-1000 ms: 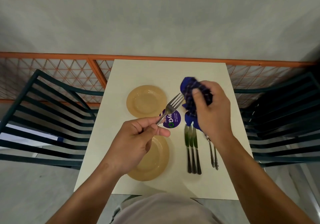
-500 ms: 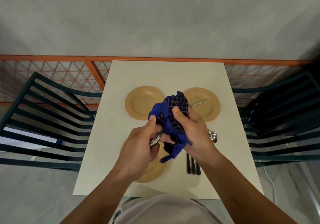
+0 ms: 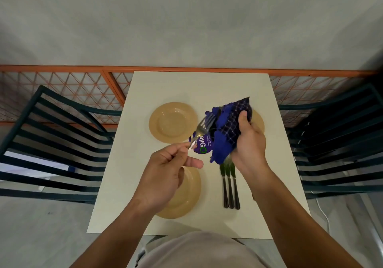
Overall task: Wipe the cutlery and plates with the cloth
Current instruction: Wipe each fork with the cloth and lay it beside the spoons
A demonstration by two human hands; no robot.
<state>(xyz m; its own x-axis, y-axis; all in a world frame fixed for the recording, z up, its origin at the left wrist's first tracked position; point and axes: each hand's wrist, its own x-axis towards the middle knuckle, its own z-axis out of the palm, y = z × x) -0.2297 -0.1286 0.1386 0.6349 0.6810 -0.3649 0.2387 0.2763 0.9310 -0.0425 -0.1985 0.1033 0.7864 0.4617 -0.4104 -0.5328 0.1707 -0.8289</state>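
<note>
My left hand [image 3: 165, 172] pinches the handle of a silver fork [image 3: 202, 129], tines pointing up and right. My right hand [image 3: 249, 141] grips a bunched blue checked cloth [image 3: 230, 131], which touches the fork's tines. Three tan plates lie on the cream table [image 3: 165, 85]: one at the back left [image 3: 173, 122], one at the back right [image 3: 260, 122] mostly hidden by the cloth and hand, and one at the front [image 3: 186, 197] partly under my left hand. Three knives [image 3: 230, 187] lie side by side right of the front plate.
A round purple sticker [image 3: 202, 146] sits at the table's middle, under the fork. Dark slatted chairs stand at the left [image 3: 51, 143] and right [image 3: 335, 143] of the table. An orange mesh railing [image 3: 83, 89] runs behind it.
The cloth was wrapped round the fork between both hands; now my right hand has drawn it up and right off the tines, and the fork's head shows again.
</note>
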